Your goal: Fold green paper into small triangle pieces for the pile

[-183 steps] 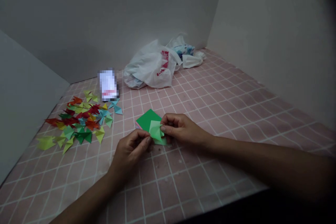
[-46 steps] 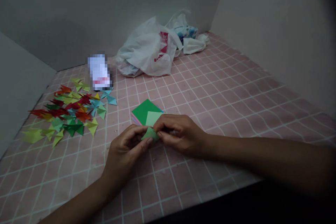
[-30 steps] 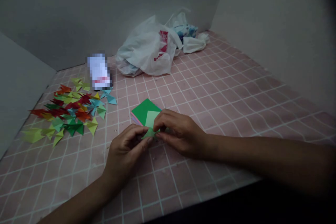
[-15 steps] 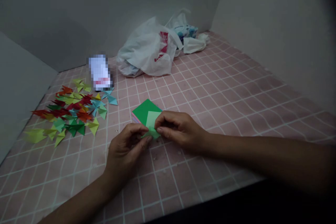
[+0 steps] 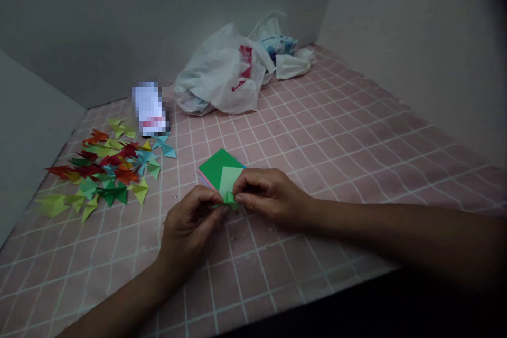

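A small light green folded paper [image 5: 228, 190] is pinched between my two hands just above the pink checked table cover [image 5: 317, 132]. My left hand [image 5: 190, 227] grips its near left edge with thumb and fingers closed. On the right side of the paper, my right hand [image 5: 265, 198] pinches it with curled fingers. Right behind the hands lies a stack of square paper sheets [image 5: 216, 168], dark green on top.
A spread of several folded paper pieces [image 5: 106, 166] in red, green, yellow and blue lies at the left. A blurred white object [image 5: 149, 109] stands behind them. White plastic bags [image 5: 225, 76] sit in the far corner. Grey walls close off three sides.
The green paper has been folded smaller between my fingers over the last seconds. Both hands stay in the same spot, with only small finger movements.
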`<move>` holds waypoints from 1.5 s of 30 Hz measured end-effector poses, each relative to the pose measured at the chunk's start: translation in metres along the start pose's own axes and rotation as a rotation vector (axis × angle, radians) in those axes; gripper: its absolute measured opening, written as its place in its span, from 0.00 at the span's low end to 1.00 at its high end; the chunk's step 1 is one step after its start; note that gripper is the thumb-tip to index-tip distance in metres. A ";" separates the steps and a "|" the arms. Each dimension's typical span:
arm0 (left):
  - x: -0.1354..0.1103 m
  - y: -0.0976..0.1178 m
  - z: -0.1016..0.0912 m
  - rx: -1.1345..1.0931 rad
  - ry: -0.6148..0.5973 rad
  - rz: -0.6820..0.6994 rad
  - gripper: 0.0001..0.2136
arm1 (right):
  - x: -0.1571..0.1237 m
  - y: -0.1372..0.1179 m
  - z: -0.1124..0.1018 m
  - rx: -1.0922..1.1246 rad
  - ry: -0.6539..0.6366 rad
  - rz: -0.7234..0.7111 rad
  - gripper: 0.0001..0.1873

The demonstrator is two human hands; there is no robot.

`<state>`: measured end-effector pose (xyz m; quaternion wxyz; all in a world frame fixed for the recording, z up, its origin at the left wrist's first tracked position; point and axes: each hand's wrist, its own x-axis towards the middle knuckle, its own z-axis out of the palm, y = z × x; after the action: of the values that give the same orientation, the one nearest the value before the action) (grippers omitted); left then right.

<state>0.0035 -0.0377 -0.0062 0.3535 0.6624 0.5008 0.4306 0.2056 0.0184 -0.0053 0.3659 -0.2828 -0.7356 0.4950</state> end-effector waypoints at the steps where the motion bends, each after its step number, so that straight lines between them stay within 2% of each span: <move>1: 0.000 0.000 0.000 0.004 0.003 -0.017 0.07 | 0.000 0.000 0.000 -0.001 0.000 0.000 0.06; 4: -0.001 0.002 0.001 -0.023 0.023 -0.076 0.06 | -0.001 0.000 0.000 -0.010 0.004 -0.012 0.06; 7: 0.000 0.005 0.002 -0.116 0.035 -0.177 0.11 | -0.001 0.000 0.001 -0.027 0.018 -0.031 0.07; 10: 0.002 0.008 0.002 -0.173 -0.018 -0.266 0.10 | -0.001 0.000 0.001 -0.041 0.021 -0.058 0.07; 13: 0.006 0.010 0.001 -0.181 -0.063 -0.291 0.04 | -0.001 0.000 0.002 -0.071 0.012 -0.090 0.07; 19: 0.008 0.013 0.001 -0.182 -0.064 -0.299 0.02 | -0.002 0.000 0.002 -0.089 0.018 -0.106 0.07; 32: 0.004 0.012 -0.001 -0.022 -0.089 -0.171 0.01 | -0.002 -0.001 0.002 0.054 -0.015 0.020 0.03; 37: 0.002 0.013 0.000 0.145 -0.062 -0.035 0.02 | -0.002 0.000 0.001 0.042 -0.044 -0.019 0.04; 42: 0.002 0.013 0.002 0.265 -0.071 0.102 0.04 | -0.003 -0.001 0.002 -0.109 -0.040 -0.109 0.06; 45: 0.002 0.014 0.002 0.283 -0.080 0.133 0.04 | -0.004 -0.002 0.003 -0.155 -0.042 -0.144 0.07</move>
<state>0.0111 -0.0391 0.0060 0.2469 0.7539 0.4970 0.3517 0.2054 0.0127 -0.0049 0.3619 -0.2462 -0.7976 0.4150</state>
